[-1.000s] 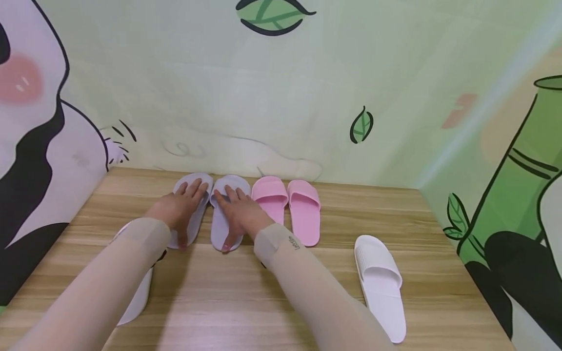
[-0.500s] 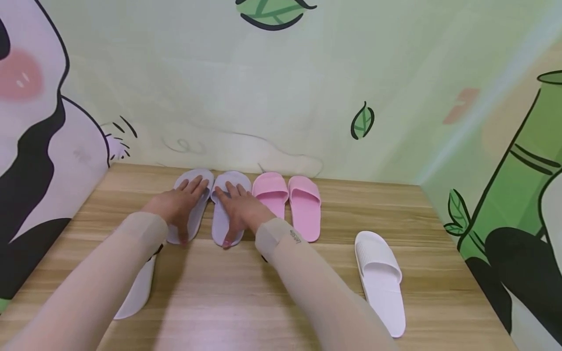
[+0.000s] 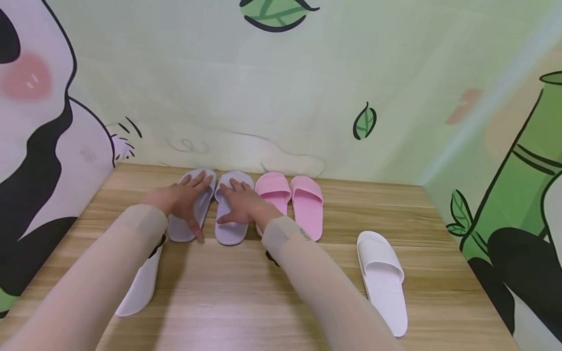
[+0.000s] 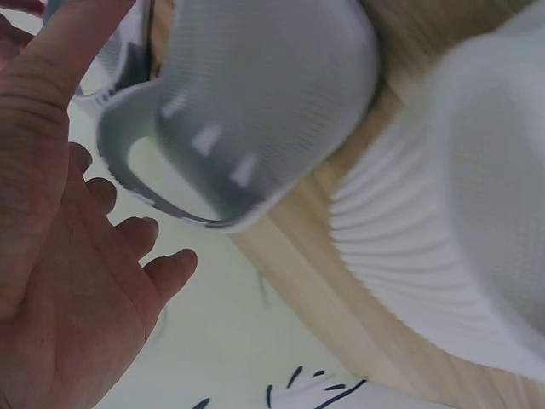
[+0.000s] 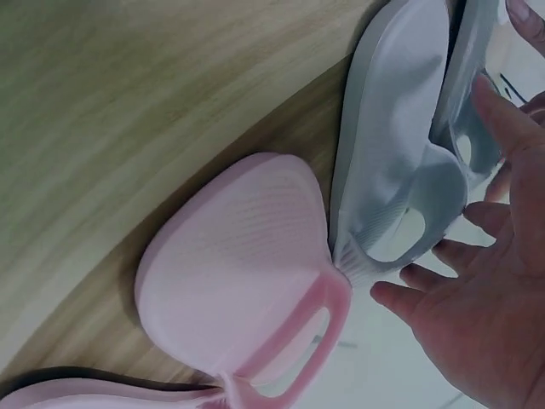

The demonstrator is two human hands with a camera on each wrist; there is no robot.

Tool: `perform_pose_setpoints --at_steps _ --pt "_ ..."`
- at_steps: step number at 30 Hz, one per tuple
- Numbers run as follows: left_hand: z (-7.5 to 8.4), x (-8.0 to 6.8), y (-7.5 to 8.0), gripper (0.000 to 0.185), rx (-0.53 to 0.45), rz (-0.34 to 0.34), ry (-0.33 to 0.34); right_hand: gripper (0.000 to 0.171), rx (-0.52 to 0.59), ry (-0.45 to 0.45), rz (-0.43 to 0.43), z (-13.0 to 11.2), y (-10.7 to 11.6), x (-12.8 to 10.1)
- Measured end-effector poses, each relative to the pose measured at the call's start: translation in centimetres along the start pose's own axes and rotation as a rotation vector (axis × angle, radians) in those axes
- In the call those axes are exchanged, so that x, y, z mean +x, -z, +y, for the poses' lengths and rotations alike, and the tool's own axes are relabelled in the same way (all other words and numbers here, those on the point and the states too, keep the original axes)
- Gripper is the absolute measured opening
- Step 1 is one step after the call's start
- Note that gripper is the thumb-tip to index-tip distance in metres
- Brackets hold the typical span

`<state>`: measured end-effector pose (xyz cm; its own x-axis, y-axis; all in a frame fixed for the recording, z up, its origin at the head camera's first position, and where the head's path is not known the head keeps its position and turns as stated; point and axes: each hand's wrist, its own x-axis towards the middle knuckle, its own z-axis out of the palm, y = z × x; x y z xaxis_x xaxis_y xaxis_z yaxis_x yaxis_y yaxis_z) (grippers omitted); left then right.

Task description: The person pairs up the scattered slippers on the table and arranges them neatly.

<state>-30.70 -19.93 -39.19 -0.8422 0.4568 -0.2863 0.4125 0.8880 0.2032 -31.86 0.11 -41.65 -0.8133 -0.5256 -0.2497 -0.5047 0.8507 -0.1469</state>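
Note:
My left hand (image 3: 177, 199) hovers over the left grey slipper (image 3: 181, 233), fingers spread toward the back wall. Over the right grey slipper (image 3: 231, 237), my right hand (image 3: 245, 204) has its fingers extended near the strap. The two grey slippers stand side by side, toes at the wall. In the left wrist view the left hand's fingers (image 4: 174, 271) lie beyond the grey slipper's strap (image 4: 128, 158), gripping nothing. In the right wrist view the right hand's loose fingers (image 5: 400, 298) are close to the grey strap (image 5: 438, 192); contact is hard to judge.
Two pink slippers (image 3: 309, 219) stand just right of the grey pair, one partly behind the right hand. A white slipper (image 3: 386, 292) lies apart at the right. Another white slipper (image 3: 142, 287) is partly hidden under the left forearm. The printed wall (image 3: 307, 97) borders the wooden surface (image 3: 228, 302).
Both thumbs have come away from the grey slippers' heel ends, the right one moving up and the left one rightward. The slippers keep their places; the head view shifts slightly.

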Motion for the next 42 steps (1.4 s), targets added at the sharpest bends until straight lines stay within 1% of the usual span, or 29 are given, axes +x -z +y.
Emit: perform_pose_setpoints --at_steps 3,6,10,12,14,18,22,26,29,34,38,42 --pt "0.5 0.3 0.7 0.150 0.004 0.018 -0.018 0.093 0.004 0.024 0.037 0.8 0.3 -0.1" --pt "0.9 0.7 1.2 0.141 -0.001 0.041 -0.025 0.087 0.048 0.051 0.071 1.6 0.8 -0.8" --pt "1.5 1.1 1.8 0.127 -0.036 0.055 -0.010 0.083 0.101 0.044 0.080 2.7 1.5 -2.3" --pt "1.9 1.0 1.9 0.123 -0.052 0.056 -0.004 0.083 0.115 0.030 0.080 3.3 1.8 -3.0" --pt "2.4 0.6 1.9 0.121 -0.060 0.068 -0.016 0.084 0.127 0.023 0.080 3.8 2.0 -3.9" --pt "3.2 -0.8 1.5 0.118 -0.068 0.094 -0.048 0.087 0.166 0.049 0.085 4.7 2.1 -5.8" --pt "3.8 -2.9 0.8 0.116 -0.085 0.106 -0.082 0.089 0.206 0.079 0.082 6.0 1.9 -8.7" --pt "4.0 -4.8 0.4 0.117 -0.097 0.114 -0.101 0.089 0.222 0.067 0.081 7.8 1.9 -11.6" --pt "3.9 -6.0 0.4 0.118 -0.093 0.125 -0.107 0.090 0.226 0.060 0.089 9.3 2.2 -13.6" --pt "3.0 -7.6 0.4 0.118 -0.083 0.150 -0.106 0.091 0.265 0.067 0.107 11.6 2.8 -16.7" --pt "1.8 -9.0 -0.1 0.119 -0.076 0.191 -0.116 0.094 0.324 0.063 0.125 13.2 3.0 -19.2" --pt "0.4 -10.3 -0.7 0.122 -0.074 0.212 -0.102 0.099 0.347 0.031 0.131 14.9 3.0 -21.6"
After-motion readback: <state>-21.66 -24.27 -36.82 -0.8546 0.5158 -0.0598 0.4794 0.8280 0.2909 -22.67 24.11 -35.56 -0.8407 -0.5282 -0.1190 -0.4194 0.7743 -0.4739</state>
